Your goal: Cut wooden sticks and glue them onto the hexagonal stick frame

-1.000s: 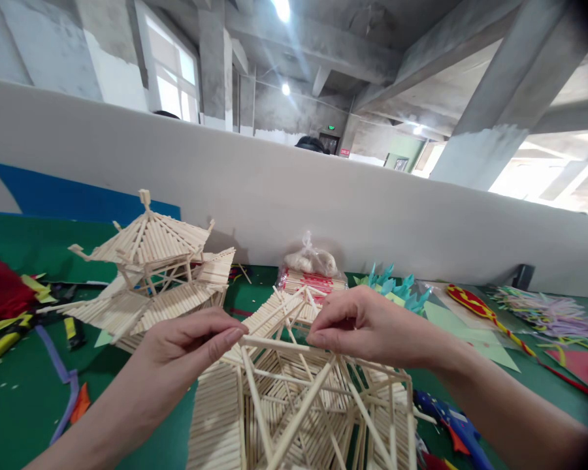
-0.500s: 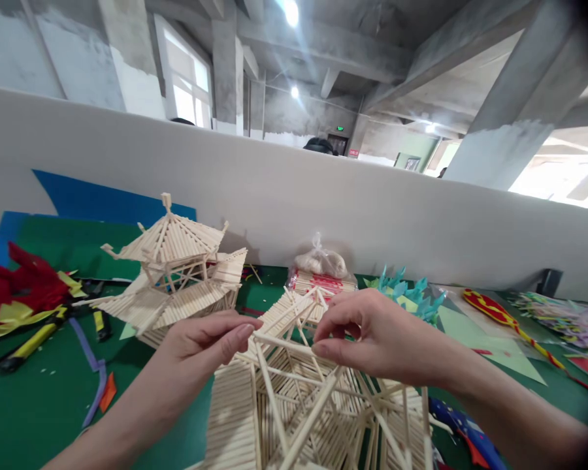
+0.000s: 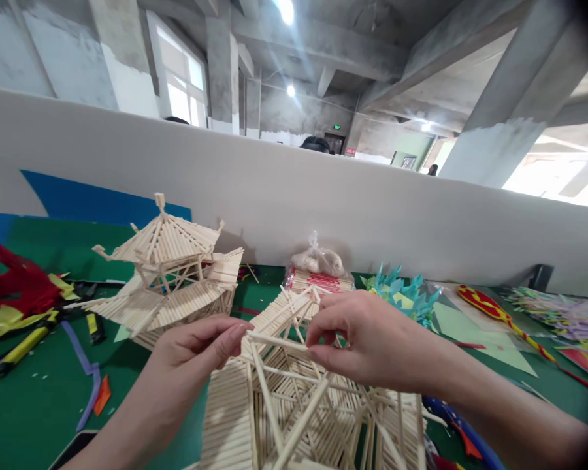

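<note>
Both hands work one stick (image 3: 277, 341) at the top of the near frame (image 3: 298, 405): left hand (image 3: 196, 349) pinches its left end, right hand (image 3: 367, 339) its right end; walls are planked, the top looks open, while the finished pagoda (image 3: 164, 274) stands far left

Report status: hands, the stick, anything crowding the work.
Left hand and right hand pinch one stick by its ends. Stick lies level atop the open frame. Finished pagoda stands behind left; bagged sticks behind.
</note>
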